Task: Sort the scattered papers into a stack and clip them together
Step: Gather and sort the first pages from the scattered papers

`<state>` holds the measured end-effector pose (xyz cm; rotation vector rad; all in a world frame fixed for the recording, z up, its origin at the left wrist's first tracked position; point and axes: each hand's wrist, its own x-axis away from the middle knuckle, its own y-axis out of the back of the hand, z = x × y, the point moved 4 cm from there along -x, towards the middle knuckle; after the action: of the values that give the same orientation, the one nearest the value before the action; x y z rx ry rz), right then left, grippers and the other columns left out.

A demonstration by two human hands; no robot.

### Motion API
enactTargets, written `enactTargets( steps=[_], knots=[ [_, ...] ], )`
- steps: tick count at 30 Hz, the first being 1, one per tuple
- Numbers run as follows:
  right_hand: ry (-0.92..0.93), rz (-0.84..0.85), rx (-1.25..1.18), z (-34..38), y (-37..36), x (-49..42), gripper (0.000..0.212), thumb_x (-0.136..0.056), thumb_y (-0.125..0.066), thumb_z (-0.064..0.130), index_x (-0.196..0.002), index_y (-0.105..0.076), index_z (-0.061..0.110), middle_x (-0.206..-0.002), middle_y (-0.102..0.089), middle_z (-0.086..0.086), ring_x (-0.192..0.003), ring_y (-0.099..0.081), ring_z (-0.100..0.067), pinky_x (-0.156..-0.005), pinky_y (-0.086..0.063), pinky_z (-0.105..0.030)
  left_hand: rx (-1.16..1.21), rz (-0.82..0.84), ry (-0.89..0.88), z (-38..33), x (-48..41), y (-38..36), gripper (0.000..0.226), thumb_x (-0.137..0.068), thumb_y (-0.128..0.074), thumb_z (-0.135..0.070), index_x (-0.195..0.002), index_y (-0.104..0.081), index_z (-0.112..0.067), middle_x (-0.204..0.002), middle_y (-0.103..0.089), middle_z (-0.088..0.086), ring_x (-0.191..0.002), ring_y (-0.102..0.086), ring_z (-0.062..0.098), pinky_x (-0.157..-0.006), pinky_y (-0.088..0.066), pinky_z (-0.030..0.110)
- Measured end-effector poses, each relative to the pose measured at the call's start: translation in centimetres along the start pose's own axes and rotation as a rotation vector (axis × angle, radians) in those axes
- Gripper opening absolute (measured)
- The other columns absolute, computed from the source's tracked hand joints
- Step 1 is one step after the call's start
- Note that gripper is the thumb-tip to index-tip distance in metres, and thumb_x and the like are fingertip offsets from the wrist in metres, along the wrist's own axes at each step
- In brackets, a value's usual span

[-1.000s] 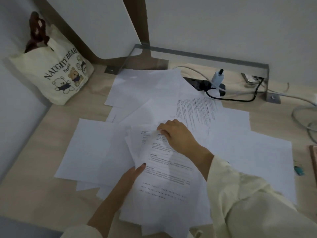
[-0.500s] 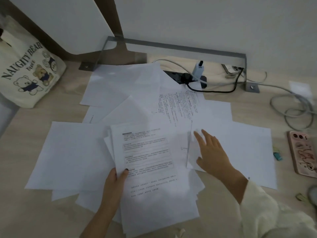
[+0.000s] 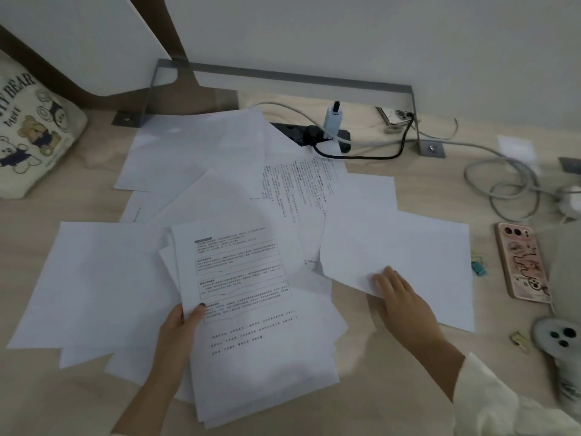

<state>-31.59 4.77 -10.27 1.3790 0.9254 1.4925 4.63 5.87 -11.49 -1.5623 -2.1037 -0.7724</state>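
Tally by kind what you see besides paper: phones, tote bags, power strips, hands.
Phones: 2 (pink-cased phone, silver phone)
Tote bag: 1
Power strip: 1
Hands: 2 (left hand gripping the paper stack, right hand on a loose sheet)
Total: 6

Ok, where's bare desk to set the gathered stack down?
Bare desk lies near the front edge between the printed stack and the right hand, and front-left below the blank sheets. Crowded: right side, with pink phone, binder clip, cables.
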Motion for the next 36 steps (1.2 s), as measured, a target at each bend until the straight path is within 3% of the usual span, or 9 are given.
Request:
enactTargets(
  steps=[7,11,13,16,20,23,30,33,36],
  knots=[
    [-0.118,-0.057,-0.190,0.6,2.5,-0.3,0.036,-0.093,-0.035,0.005,-0.121,-0.052,0.019,-0.120,-0.056,0.002,-0.111,-0.053,-0.021,-0.078,-0.044,-0.032,0.030,-0.005,-0.005,0.1,0.3,0.0,0.026,-0.091,-0.053,-0.016,-0.117,-0.057,-0.019,-0.109,-0.062,0.004,-0.100,-0.058,0.023,-0.089,-0.043,0.035],
    [-0.034,-0.044,-0.507,4.3,5.9,0.2,0.028,-0.097,-0.037,0.016,-0.078,-0.050,0.031,-0.072,-0.056,0.004,-0.070,-0.054,-0.020,-0.058,-0.038,-0.029,0.020,0.001,0.005,0.4,0.9,0.1,0.024,-0.093,-0.049,-0.017,-0.115,-0.057,-0.020,-0.114,-0.063,0.006,-0.103,-0.059,0.026,-0.093,-0.046,0.042],
    [-0.022,-0.054,-0.738,6.4,7.7,0.5,0.023,-0.098,-0.039,0.019,-0.086,-0.059,0.022,-0.081,-0.065,-0.002,-0.074,-0.061,-0.020,-0.065,-0.046,-0.032,0.028,0.010,0.006,0.6,1.5,0.0,0.025,-0.093,-0.048,-0.018,-0.116,-0.059,-0.019,-0.112,-0.065,0.005,-0.101,-0.061,0.025,-0.091,-0.048,0.044],
    [-0.021,-0.059,-1.124,8.6,10.5,1.2,0.022,-0.097,-0.042,0.022,-0.096,-0.064,0.024,-0.093,-0.070,0.011,-0.081,-0.066,0.000,-0.066,-0.048,-0.012,0.056,0.017,0.023,0.9,2.5,0.1,0.027,-0.092,-0.049,-0.017,-0.116,-0.060,-0.019,-0.109,-0.067,0.004,-0.099,-0.063,0.024,-0.089,-0.050,0.043],
    [-0.019,0.011,-1.879,9.4,12.4,1.1,0.025,-0.096,-0.042,0.018,-0.110,-0.063,0.021,-0.112,-0.071,0.004,-0.103,-0.066,-0.010,-0.083,-0.056,-0.027,0.093,0.017,0.056,1.3,2.9,0.4,0.025,-0.092,-0.050,-0.017,-0.113,-0.062,-0.021,-0.109,-0.069,0.003,-0.099,-0.063,0.025,-0.090,-0.050,0.045],
    [-0.050,0.074,-2.198,9.4,11.3,0.4,0.033,-0.098,-0.036,0.013,-0.126,-0.054,0.016,-0.126,-0.064,-0.002,-0.115,-0.060,-0.016,-0.095,-0.049,-0.033,0.121,0.013,0.078,1.2,3.0,0.4,0.021,-0.093,-0.048,-0.015,-0.105,-0.063,-0.024,-0.100,-0.069,-0.001,-0.092,-0.063,0.021,-0.073,-0.050,0.035],
    [-0.469,0.102,-2.255,10.8,2.6,0.6,0.036,-0.098,-0.038,0.017,-0.131,-0.049,0.009,-0.123,-0.064,-0.008,-0.112,-0.061,-0.023,-0.090,-0.053,-0.036,0.260,-0.037,0.206,2.1,2.5,0.3,0.036,-0.095,-0.037,-0.046,-0.092,-0.063,-0.022,-0.091,-0.066,0.001,-0.084,-0.061,0.018,-0.080,-0.046,0.035],
    [-0.596,0.162,-2.066,12.9,0.0,2.1,0.033,-0.098,-0.040,0.021,-0.128,-0.050,0.010,-0.119,-0.063,-0.009,-0.107,-0.060,-0.023,-0.084,-0.053,-0.034,0.391,-0.017,0.246,2.5,2.5,0.2,0.060,-0.087,-0.030,-0.064,-0.109,-0.058,-0.016,-0.095,-0.066,0.003,-0.090,-0.061,0.022,-0.089,-0.044,0.038],
    [-0.594,0.388,-1.745,15.0,-1.7,3.8,0.026,-0.098,-0.042,0.023,-0.117,-0.053,0.009,-0.108,-0.066,-0.014,-0.093,-0.065,-0.026,-0.077,-0.055,-0.034,0.380,0.066,0.212,2.1,3.0,0.1,0.065,-0.084,-0.024,-0.069,-0.110,-0.059,-0.022,-0.101,-0.068,0.002,-0.096,-0.063,0.020,-0.082,-0.049,0.037]
  ],
)
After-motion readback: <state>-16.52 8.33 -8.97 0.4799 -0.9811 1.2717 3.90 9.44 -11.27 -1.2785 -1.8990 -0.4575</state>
